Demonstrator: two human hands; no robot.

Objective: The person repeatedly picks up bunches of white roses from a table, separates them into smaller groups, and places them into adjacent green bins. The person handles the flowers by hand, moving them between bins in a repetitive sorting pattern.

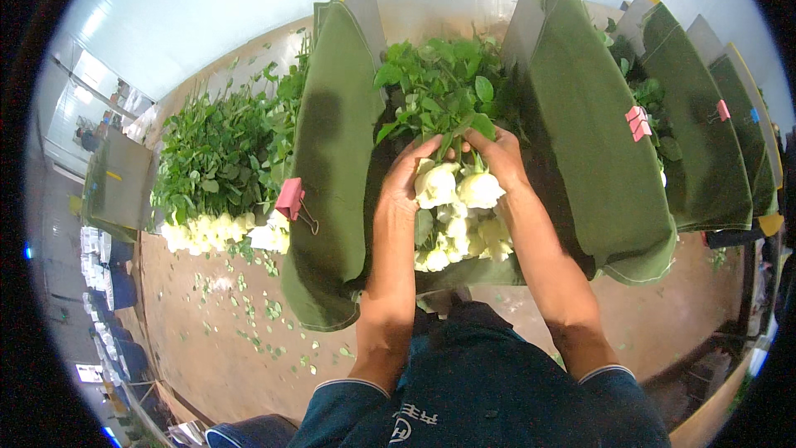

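My left hand [410, 168] and my right hand [497, 152] close around the upper stems of white roses [457, 185], just behind the blooms. The two largest flower heads face me between my wrists. Below them, more white roses [444, 249] lie on the green cloth of the bay. Leafy stems [441, 81] stretch away from my fingers towards the back. Foliage and blooms hide some fingertips. On either side rise the left divider [333, 155] and the right divider [597, 137], both draped in green cloth.
Left of the bay lies a large stack of white roses [214, 230] with leafy stems. Binder clips, one pink [289, 199] and another [637, 123], grip the cloth. Further dividers [699, 118] stand at right. Fallen leaves [249, 317] litter the floor. Dark blue bins [121, 286] line the left.
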